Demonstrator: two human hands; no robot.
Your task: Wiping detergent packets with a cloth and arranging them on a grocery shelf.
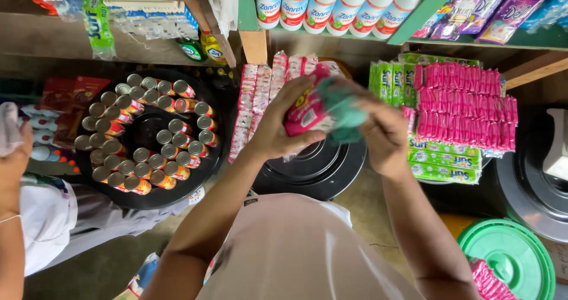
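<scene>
Where the far left edge cuts the view, another person's hand (13,152) holds something pale, a white sleeve (44,217) below it. Just to the right, small tin cans (148,135) stand in rings on a round black lid (148,200). Past them, strips of pink and white sachets (255,102) hang down beside a second black lid (322,173). Above that lid the left hand (284,122) is closed around a pink packet bundle (307,113), fingers wrapped over its top and left side. Touching the bundle's right side is a teal cloth (343,112), bunched in the right hand (384,135), which grips it and presses it against the packets. Further right, green and pink sachet packs (458,107) are stacked in rows, white bottles (331,4) line the shelf above, and a green bucket lid (512,255) sits at the lower right.
</scene>
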